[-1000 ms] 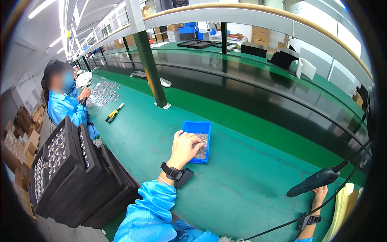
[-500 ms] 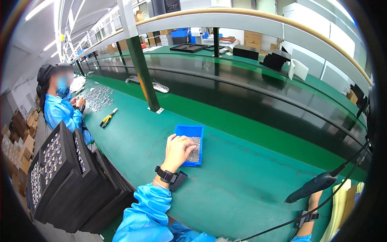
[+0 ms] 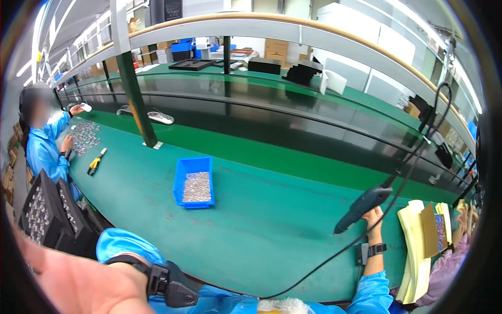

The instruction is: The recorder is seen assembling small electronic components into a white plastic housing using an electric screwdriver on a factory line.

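At the lower left, my left hand [image 3: 86, 280] looms large and close to the view, its fingers cut off by the dark rim. Whether it holds anything is hidden. My right hand [image 3: 373, 215] grips a dark electric screwdriver [image 3: 363, 208], tilted with its tip down to the left over the green bench. A cable runs up from the tool's back end. On the bench between my hands sits a blue bin [image 3: 181, 180] with many small silvery metal pieces [image 3: 197, 187], probably screws. Neither hand touches the bin.
Black foam trays [image 3: 55, 209] holding small parts are stacked at left. Beyond, a co-worker [image 3: 44, 149] in blue handles a white piece near scattered parts [image 3: 84, 137]; pliers [image 3: 97, 162] lie nearby. Yellow sheets [image 3: 415, 251] stand at right, beside another person's sleeve. A dark conveyor [image 3: 261, 115] runs behind.
My left hand has left the blue bin and come back close to the view. My right hand has come up with the screwdriver. The view has swung right; the co-worker has raised a hand.
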